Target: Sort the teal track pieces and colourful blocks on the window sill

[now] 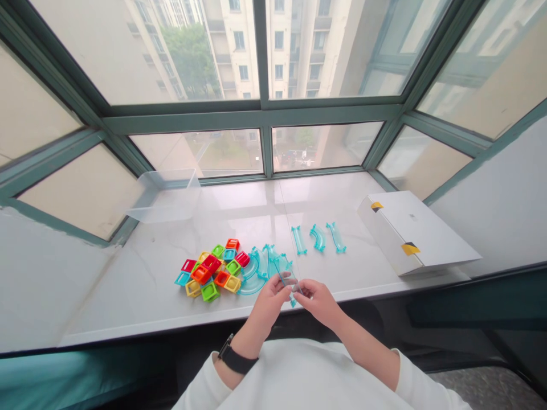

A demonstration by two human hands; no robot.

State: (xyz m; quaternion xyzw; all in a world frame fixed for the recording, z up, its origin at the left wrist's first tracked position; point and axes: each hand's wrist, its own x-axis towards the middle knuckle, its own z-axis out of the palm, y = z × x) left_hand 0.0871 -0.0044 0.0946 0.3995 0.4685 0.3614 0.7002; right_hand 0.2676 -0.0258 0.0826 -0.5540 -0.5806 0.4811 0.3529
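Close to the sill's front edge, my left hand (272,296) and my right hand (317,300) are both closed on a thin translucent blue track piece (280,275). Fingers cover much of it, so its full shape is hidden. Just beyond my left hand lies a pile of translucent blue track pieces (252,276), some curved. Touching that pile on the left is a heap of hollow square blocks (211,263) in red, orange, yellow, green and blue. Farther right, a straight track piece (299,240), a curved track piece (318,237) and a slightly bent track piece (336,237) lie apart in a row.
A clear plastic bin (166,196) stands at the back left of the white windowsill (141,273). On the right sits a white box (421,228) with yellow-and-black tape tabs. Green-framed windows (183,121) enclose the far side and both ends.
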